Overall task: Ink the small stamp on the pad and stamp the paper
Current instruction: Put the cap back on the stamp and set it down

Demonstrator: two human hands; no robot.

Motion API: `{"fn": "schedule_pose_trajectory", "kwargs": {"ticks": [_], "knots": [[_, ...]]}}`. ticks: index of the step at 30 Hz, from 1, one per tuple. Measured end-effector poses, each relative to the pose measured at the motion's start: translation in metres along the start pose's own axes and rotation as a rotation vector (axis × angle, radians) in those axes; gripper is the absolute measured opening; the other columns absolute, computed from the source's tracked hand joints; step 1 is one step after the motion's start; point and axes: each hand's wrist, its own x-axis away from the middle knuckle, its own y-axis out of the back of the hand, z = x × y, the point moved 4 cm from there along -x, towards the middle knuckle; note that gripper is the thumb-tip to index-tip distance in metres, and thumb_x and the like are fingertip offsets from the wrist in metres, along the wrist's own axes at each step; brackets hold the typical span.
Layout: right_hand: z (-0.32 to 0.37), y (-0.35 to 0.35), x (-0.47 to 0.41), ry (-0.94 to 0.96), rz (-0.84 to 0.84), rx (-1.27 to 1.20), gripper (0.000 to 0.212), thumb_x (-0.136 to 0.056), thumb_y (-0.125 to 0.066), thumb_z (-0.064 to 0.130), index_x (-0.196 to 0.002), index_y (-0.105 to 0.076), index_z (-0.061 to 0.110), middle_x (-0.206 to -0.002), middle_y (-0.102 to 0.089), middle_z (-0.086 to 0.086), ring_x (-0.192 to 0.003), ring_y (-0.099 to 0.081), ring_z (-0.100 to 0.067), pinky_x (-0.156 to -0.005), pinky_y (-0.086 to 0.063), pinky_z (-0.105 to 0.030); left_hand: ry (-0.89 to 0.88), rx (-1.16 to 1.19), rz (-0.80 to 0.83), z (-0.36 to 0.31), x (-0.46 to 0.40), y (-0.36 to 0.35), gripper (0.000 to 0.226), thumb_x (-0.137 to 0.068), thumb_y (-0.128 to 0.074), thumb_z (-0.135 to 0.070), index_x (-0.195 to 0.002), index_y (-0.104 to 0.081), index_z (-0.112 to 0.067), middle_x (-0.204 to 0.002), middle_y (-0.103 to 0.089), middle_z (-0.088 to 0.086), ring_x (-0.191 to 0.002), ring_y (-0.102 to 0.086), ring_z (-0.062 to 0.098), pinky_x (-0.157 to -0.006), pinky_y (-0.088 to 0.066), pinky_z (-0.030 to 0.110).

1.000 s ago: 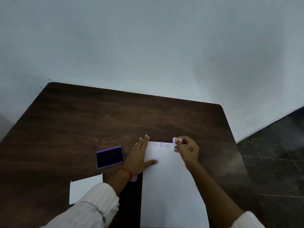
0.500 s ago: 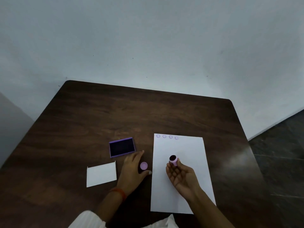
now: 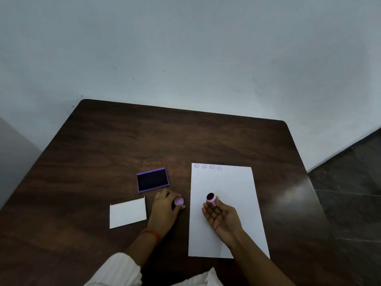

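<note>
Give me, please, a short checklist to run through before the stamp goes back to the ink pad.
1. Stamp in the right hand: ok, pinched at the fingers, dark face turned up.
2. Ink pad open and unobstructed: ok, lid off, nothing over it.
3. Path to the pad: not ok, the left hand with the round lilac cap lies between.
4. Paper has room: ok, four prints along the top edge, the rest blank.
5. Paper held down: not ok, neither hand presses it.
6. Ink left on the stamp face: cannot tell.
</note>
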Motion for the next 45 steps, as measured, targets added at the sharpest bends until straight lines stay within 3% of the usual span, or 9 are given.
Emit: {"fn": "schedule_pose_trajectory", "kwargs": {"ticks": [5,10,18,22,25,28,34,39,45], "knots": [[0.001,-0.006,0.002,0.058,0.014,0.082,0.016,-0.09,-0.051,0.009,-0.089,-0.064,-0.001,-0.072,-0.073,-0.014,-0.066,-0.071,-0.024,-0.058,-0.061,-0.027,0.0,0.113,-0.015,-0.009,0.005,0.01,0.029,-0.077,-0.07,-0.022,-0.106,-0.064,-0.019,-0.113,-0.063,0.002,-0.101,-0.056,0.013,-0.091,-0.046,0.026],[0.0,-0.033,0.01,0.154,0.044,0.49,0.012,-0.088,-0.056,0.01,-0.094,-0.065,0.004,-0.088,-0.068,-0.013,-0.077,-0.069,-0.024,-0.068,-0.059,-0.026,0.008,0.226,-0.048,-0.02,0.013,0.019,0.029,-0.076,-0.071,-0.014,-0.104,-0.066,-0.015,-0.106,-0.069,0.004,-0.094,-0.061,0.014,-0.088,-0.05,0.027],[-0.001,-0.05,0.016,0.573,-0.013,1.028,0.016,-0.079,-0.069,0.03,-0.09,-0.068,0.018,-0.085,-0.069,0.001,-0.08,-0.067,-0.016,-0.071,-0.057,-0.019,0.027,0.345,-0.03,-0.027,0.021,0.025,0.025,-0.077,-0.07,-0.014,-0.101,-0.069,-0.017,-0.101,-0.072,0.003,-0.084,-0.061,0.006,-0.078,-0.046,0.012],[-0.002,-0.056,0.021,0.659,0.069,1.087,0.005,-0.08,-0.068,0.024,-0.084,-0.066,0.021,-0.075,-0.066,0.012,-0.073,-0.066,-0.01,-0.065,-0.054,-0.009,0.034,0.396,-0.022,-0.028,0.023,0.029,0.026,-0.076,-0.071,-0.013,-0.102,-0.068,-0.016,-0.099,-0.071,0.001,-0.085,-0.063,0.005,-0.08,-0.051,0.014],[0.002,-0.057,0.022,0.629,0.11,1.125,0.01,-0.082,-0.067,0.019,-0.089,-0.068,0.013,-0.078,-0.065,0.005,-0.071,-0.063,-0.007,-0.059,-0.05,-0.004,0.051,0.399,-0.03,-0.025,0.024,0.032,0.031,-0.073,-0.073,-0.01,-0.103,-0.067,-0.013,-0.093,-0.067,-0.005,-0.08,-0.06,-0.003,-0.066,-0.046,-0.001],[0.005,-0.059,0.022,0.585,0.155,1.179,0.016,-0.082,-0.067,0.018,-0.093,-0.069,0.007,-0.084,-0.067,-0.004,-0.071,-0.063,-0.006,-0.057,-0.05,-0.004,0.05,0.398,-0.018,-0.025,0.024,0.034,0.031,-0.071,-0.075,-0.01,-0.101,-0.067,-0.012,-0.09,-0.065,-0.007,-0.077,-0.06,-0.003,-0.064,-0.044,-0.004],[0.011,-0.059,0.014,0.511,0.132,1.215,0.024,-0.082,-0.066,0.026,-0.093,-0.07,0.005,-0.093,-0.072,-0.017,-0.08,-0.069,-0.026,-0.075,-0.056,-0.028,0.016,0.415,-0.018,-0.03,0.023,0.038,0.018,-0.073,-0.075,-0.017,-0.091,-0.071,-0.016,-0.089,-0.074,0.0,-0.077,-0.067,0.006,-0.067,-0.05,0.004],[0.008,-0.058,0.017,0.461,0.155,1.162,0.026,-0.083,-0.064,0.032,-0.097,-0.066,0.01,-0.09,-0.071,-0.011,-0.072,-0.069,-0.015,-0.064,-0.055,-0.014,0.045,0.448,-0.011,-0.027,0.023,0.04,0.018,-0.071,-0.076,-0.017,-0.089,-0.072,-0.016,-0.088,-0.074,0.0,-0.076,-0.068,0.005,-0.068,-0.052,0.006],[0.01,-0.054,0.016,0.491,0.122,1.129,0.024,-0.082,-0.065,0.028,-0.099,-0.067,0.01,-0.096,-0.072,-0.012,-0.08,-0.071,-0.018,-0.069,-0.055,-0.015,0.048,0.471,0.001,-0.029,0.023,0.04,0.019,-0.071,-0.076,-0.018,-0.089,-0.072,-0.016,-0.088,-0.075,-0.001,-0.077,-0.069,0.007,-0.073,-0.055,0.014]]}}
